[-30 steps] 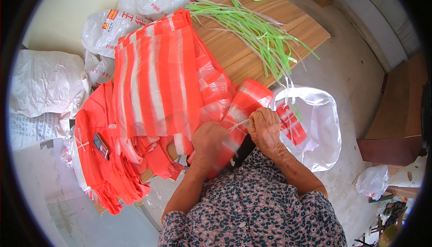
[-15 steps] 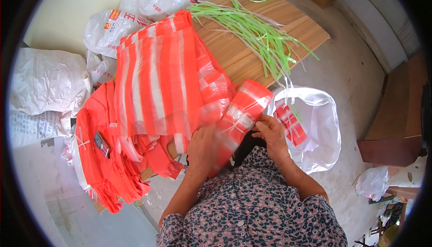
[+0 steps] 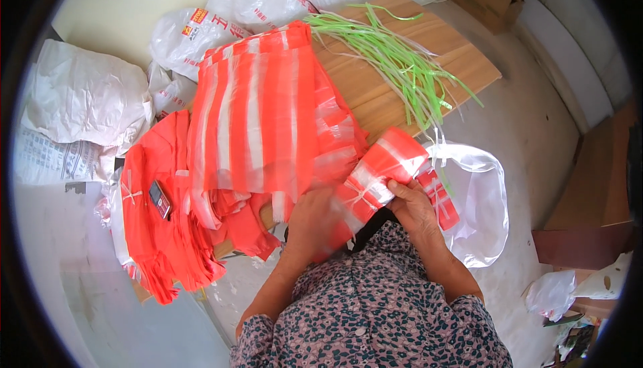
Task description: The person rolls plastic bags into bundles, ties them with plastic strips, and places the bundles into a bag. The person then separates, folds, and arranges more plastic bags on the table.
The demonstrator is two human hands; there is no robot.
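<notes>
A rolled bundle of red-and-white striped plastic sheeting (image 3: 396, 152) lies slantwise in front of my body, with a pale tie crossed round its middle. My right hand (image 3: 413, 208) pinches its right edge, thumb on top. At the bundle's near left side is my left hand (image 3: 313, 224), its fingers smeared by motion, so its grip is unclear. To the left, a stack of striped red-and-white sheets (image 3: 251, 113) lies on the wooden table (image 3: 362, 93), its near edge hanging beside my left hand. Another tied red bundle (image 3: 439, 200) rests in the open white bag (image 3: 492, 174) to the right.
Green and pale plastic strips (image 3: 402, 66) lie across the table's far side and hang over its edge. A mobile phone (image 3: 160, 200) sits on a red sheet heap (image 3: 151, 247) at left. Full white sacks (image 3: 87, 100) line the back left; cardboard boxes (image 3: 485, 0) stand far right.
The view has shifted, so the table and sacks appear lower and further right. My right hand has its thumb over the bundle's edge now; my left hand is still blurred beside it.
</notes>
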